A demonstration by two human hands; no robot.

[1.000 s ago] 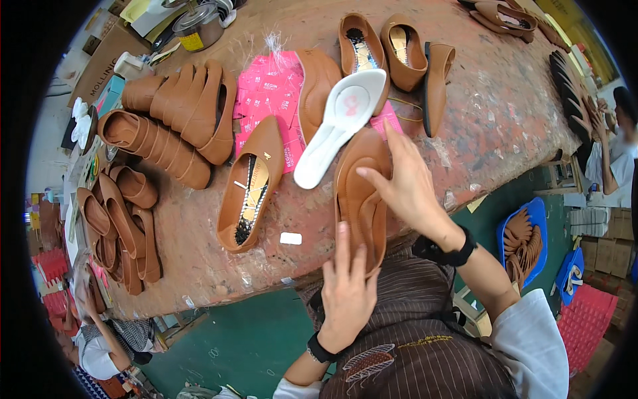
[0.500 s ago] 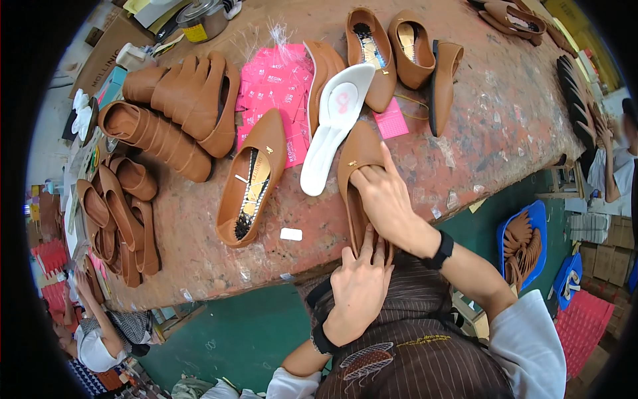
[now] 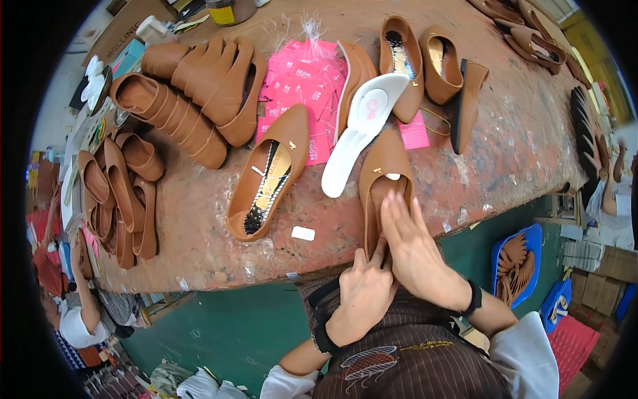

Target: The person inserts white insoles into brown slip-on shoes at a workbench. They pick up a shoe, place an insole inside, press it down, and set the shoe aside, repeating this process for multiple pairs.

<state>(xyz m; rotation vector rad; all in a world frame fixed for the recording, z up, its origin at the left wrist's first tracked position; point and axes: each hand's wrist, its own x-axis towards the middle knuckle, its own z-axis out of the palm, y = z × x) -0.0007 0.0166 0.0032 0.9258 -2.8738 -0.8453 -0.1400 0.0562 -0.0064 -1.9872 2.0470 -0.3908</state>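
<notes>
A tan pointed flat shoe (image 3: 387, 158) lies toe away from me at the table's near edge. My left hand (image 3: 364, 292) holds its heel end, fingers bent, with the fingertips partly hidden. My right hand (image 3: 420, 256) lies over the shoe's opening, fingers stretched out and pressing at the inside. A small white bit shows inside, just behind the toe. Left of this shoe is a second tan flat (image 3: 271, 174), with a patterned insole and a thin white strip in it. A white insole (image 3: 365, 126) leans on a tan shoe (image 3: 356, 83) beyond.
Pink printed cards (image 3: 299, 86) lie mid-table. Stacked tan shoes (image 3: 212, 86) fill the left side, with more shoes (image 3: 119, 199) below them. Tan flats (image 3: 442, 66) stand at the back. A small white label (image 3: 303, 233) lies near the edge. Blue tub (image 3: 531, 243) on the floor, right.
My right hand has drawn back from the shoe's toe toward the heel, its fingers now straighter. The white bit inside has come into sight. My left hand stays at the heel; the view has shifted.
</notes>
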